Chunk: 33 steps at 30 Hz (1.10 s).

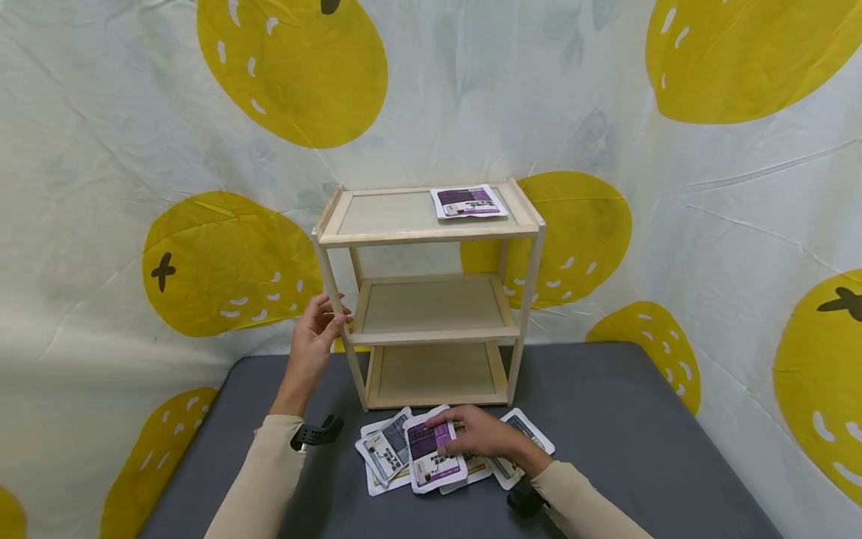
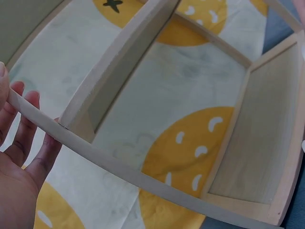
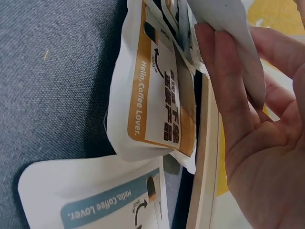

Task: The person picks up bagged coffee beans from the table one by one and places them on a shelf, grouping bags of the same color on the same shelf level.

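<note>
A light wooden three-tier rack (image 1: 431,239) stands on the grey mat. My left hand (image 1: 315,337) holds its front left post (image 2: 114,167) beside the middle tier, thumb on one side and fingers on the other. In front of the rack, my right hand (image 1: 481,433) pinches a white coffee packet with a purple label (image 1: 431,468). In the right wrist view the packet's plain back (image 3: 233,28) shows between the fingers and thumb. Under and beside it lie packets with blue-grey labels (image 1: 388,453) and an orange-labelled packet (image 3: 157,95).
Another purple-labelled packet (image 1: 469,202) lies on the right part of the rack's top tier. To the right of the pile rests a packet with a dark label (image 1: 528,430). A white cloth with yellow fruit prints (image 1: 431,90) hangs behind the rack.
</note>
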Motion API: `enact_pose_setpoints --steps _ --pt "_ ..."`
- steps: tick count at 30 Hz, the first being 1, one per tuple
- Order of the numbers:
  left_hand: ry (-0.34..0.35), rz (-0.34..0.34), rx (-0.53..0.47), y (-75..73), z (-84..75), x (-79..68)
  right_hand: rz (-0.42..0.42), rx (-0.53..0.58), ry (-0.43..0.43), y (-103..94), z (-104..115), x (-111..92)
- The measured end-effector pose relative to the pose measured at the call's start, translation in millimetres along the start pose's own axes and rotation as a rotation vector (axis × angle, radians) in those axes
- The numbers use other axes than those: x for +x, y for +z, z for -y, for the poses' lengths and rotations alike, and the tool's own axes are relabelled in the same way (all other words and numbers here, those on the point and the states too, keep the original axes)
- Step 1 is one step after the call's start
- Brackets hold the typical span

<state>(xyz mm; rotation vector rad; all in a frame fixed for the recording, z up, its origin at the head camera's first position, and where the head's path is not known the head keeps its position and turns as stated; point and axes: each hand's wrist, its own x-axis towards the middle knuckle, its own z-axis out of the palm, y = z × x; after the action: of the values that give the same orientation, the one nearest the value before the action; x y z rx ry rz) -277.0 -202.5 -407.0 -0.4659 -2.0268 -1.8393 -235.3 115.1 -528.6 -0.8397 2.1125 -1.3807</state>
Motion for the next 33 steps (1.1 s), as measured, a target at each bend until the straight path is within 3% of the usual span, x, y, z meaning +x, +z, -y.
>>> enact_pose_setpoints --steps 8,22,33 --pt "-0.010 -0.002 -0.015 -0.1 -0.6 -0.2 0.019 0.096 -0.061 -6.1 4 -7" --pt "0.005 0.000 -0.016 0.1 0.6 -0.4 -0.018 0.087 -0.054 -20.2 25 -19" --pt "0.010 0.005 -0.010 -0.3 1.0 0.5 0.014 0.230 -0.087 -37.9 48 -26"
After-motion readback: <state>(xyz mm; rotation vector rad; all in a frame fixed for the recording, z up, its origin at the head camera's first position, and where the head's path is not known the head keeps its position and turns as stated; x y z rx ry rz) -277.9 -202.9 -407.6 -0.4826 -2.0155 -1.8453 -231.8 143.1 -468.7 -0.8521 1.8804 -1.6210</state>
